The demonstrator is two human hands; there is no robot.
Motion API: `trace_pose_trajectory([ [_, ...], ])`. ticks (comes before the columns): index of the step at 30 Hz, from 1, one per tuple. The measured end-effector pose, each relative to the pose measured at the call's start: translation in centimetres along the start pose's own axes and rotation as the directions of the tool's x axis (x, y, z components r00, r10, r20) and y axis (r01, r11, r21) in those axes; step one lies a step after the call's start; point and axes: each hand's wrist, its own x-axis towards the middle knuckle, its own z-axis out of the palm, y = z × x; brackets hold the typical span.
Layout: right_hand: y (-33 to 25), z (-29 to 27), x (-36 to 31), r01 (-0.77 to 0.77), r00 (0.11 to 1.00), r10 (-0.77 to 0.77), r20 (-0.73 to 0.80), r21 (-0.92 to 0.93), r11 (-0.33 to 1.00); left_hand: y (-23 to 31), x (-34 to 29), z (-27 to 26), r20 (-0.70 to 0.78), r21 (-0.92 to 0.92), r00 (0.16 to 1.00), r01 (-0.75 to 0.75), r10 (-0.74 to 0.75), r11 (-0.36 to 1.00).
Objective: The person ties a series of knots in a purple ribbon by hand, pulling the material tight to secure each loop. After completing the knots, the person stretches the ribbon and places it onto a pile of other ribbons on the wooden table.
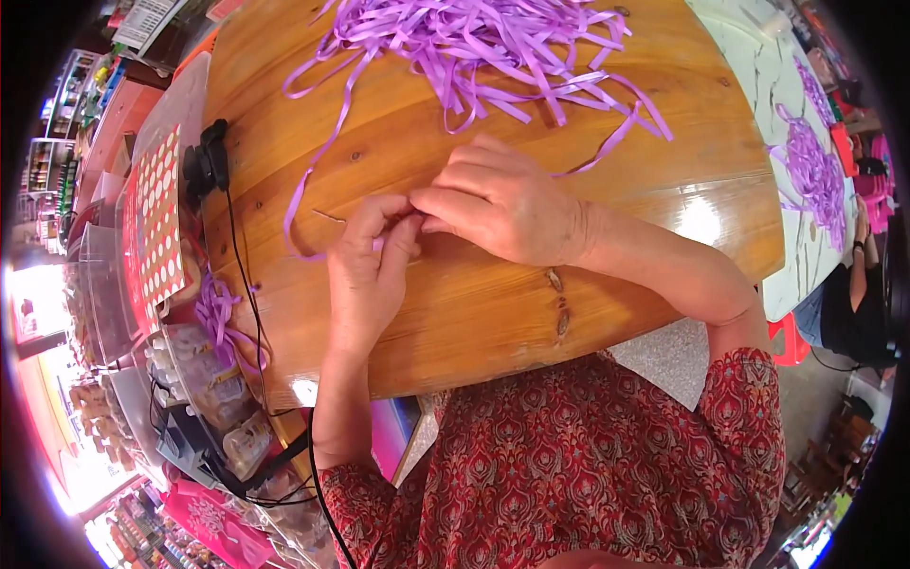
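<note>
My left hand [368,270] is closed in a pinch over the wooden table, with a bit of purple ribbon [378,244] showing between thumb and fingers. One ribbon strand [295,213] loops down from the pile and runs in behind this hand. Fingertip to fingertip with it, my right hand [502,199] is also pinched, and its fingers hide what is in them. Another strand [607,149] from the pile passes out of sight behind the right hand. A thin brownish stick-like piece [329,216] shows just beside the left knuckles.
A large heap of purple ribbon [474,47] covers the table's far side. At left are a black device [209,161] with a cable, a dotted sheet [161,223] and clear plastic bags [209,379]. More ribbon [813,171] lies on a white marbled table, near a person's arm [859,270].
</note>
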Motion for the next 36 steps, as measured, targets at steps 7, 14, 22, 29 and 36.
trace_pose_trajectory([
  [7, -1.4, -2.8, -0.1, 0.156, 0.984, -0.159, -0.075, -0.039, 0.987, 2.6, -0.7, 0.0, 0.118, -0.492, 0.973, 0.231, -0.198, 0.839],
  [14, -2.3, -6.0, -1.5, 0.136, 0.991, -0.136, 0.008, -0.066, 0.988, 3.1, -0.3, -1.2, 0.187, -0.194, 0.977, -0.061, 0.098, 0.979],
  [22, 0.9, -17.0, -10.8, -0.55, 0.796, 0.519, -0.312, -0.015, 0.835, -0.5, -2.5, -9.0, -0.083, -0.038, 0.991, -0.113, 0.109, 0.993],
  [29, 3.7, -23.0, -20.1, -0.716, 0.493, 0.69, -0.531, 0.203, 0.668, -2.4, -3.4, -11.2, -0.254, -0.214, 0.967, -0.021, -0.035, 0.977],
  [36, 4.1, -24.2, -23.2, -0.73, 0.307, 0.748, -0.588, 0.358, 0.581, -4.6, -4.9, -13.7, -0.313, -0.375, 0.933, 0.047, -0.175, 0.926],
])
